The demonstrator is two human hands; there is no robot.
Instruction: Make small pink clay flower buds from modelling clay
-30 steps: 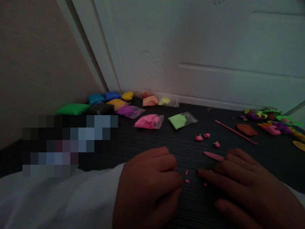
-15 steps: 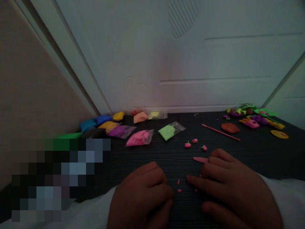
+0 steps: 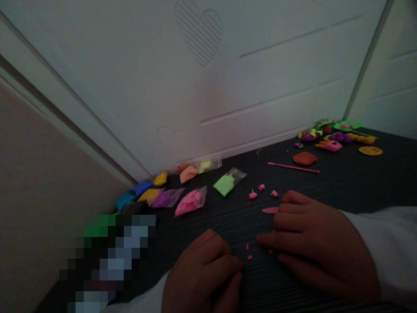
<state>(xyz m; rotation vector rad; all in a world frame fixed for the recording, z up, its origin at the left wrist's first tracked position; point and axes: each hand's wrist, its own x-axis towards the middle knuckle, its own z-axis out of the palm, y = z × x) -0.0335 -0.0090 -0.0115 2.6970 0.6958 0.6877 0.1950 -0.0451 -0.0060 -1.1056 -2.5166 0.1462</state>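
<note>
We had both hands low over the dark counter (image 3: 208, 217), backs up, the forearms coming in from either side in pale sleeves. Our left hand (image 3: 203, 274) was curled narrow, knuckles raised, its fingers folded in towards the thumb; whether it pinched anything inside we could not tell. Our right hand (image 3: 319, 248) lay flatter, pointing left, with the forefinger stretched out and the thumb below and apart from it, leaving a modest gap. Its other fingers were bent above, over one end of a pink blade (image 3: 270, 210), whose tip stuck out to the left; we could not tell whether they gripped it.

Two pink bits (image 3: 249, 257) lay between our hands, just beside the left one's fingertips. Another, a small crumb (image 3: 270, 252), sat between the right hand's forefinger and thumb. Just beyond the right hand's fingers, a little to the left, were three pink buds (image 3: 253, 195) with green on them. Farther past that hand lay a rod (image 3: 293, 167) and a brown slab (image 3: 304, 158). Ahead of our left hand, well apart, were a pink bag (image 3: 190, 202) and a green bag (image 3: 226, 183).
</note>
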